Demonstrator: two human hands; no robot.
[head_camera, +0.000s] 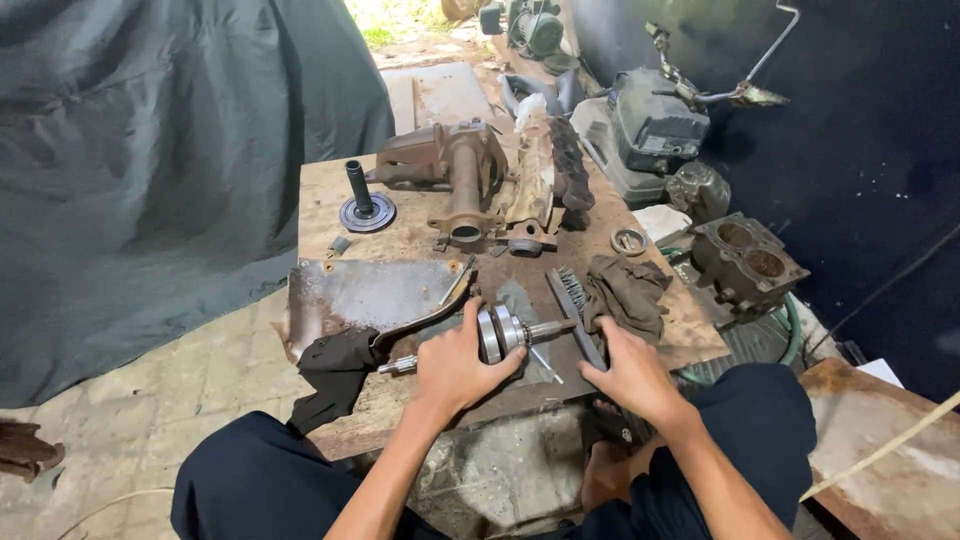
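One shaft (500, 335) lying crosswise, seemingly gripped

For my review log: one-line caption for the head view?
Left hand grips a metal shaft assembly on a worn wooden board; right hand rests on a wire brush.

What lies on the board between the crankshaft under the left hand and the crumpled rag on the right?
In the head view, a wire brush lies between the crankshaft and the rag, with the right hand on its near end.

Grey tarp (150, 150), paved floor (200, 390).
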